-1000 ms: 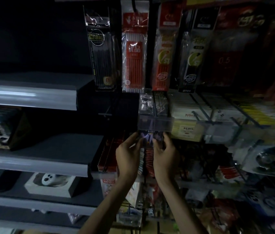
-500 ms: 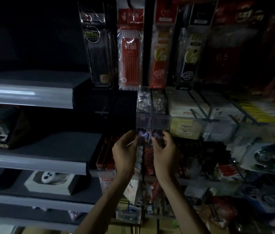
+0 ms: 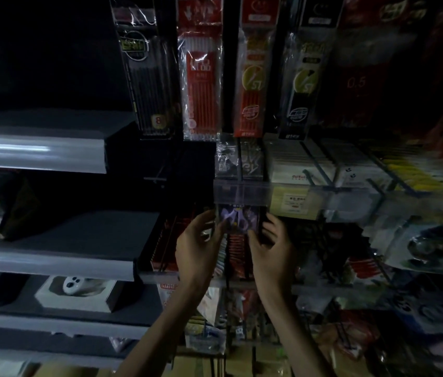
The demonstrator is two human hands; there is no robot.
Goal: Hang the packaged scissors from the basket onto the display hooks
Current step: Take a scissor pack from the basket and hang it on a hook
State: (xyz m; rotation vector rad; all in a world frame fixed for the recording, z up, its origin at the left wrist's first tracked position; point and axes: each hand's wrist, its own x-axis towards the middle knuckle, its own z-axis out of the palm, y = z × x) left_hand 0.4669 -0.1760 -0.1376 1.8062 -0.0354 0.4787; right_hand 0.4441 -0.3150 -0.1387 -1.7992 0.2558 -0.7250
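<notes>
A small purple-printed package (image 3: 238,220), the packaged scissors, hangs just under a clear price strip (image 3: 242,193) at the middle of the rack. My left hand (image 3: 197,247) pinches its left edge with thumb and fingertips. My right hand (image 3: 270,246) pinches its right edge. Both hands are raised in front of the rack, backs toward me. The hook behind the package is hidden by the strip and the dim light. No basket is in view.
Long packs of pencils and pens (image 3: 200,74) hang above. White boxes on wire hooks (image 3: 312,164) fill the row to the right. Grey shelves (image 3: 38,156) jut out at the left, one carrying a white boxed item (image 3: 74,291). More packaged goods crowd the lower right.
The view has shifted slightly; both hands stay on the package under the price strip, their fingers spread a little wider.
</notes>
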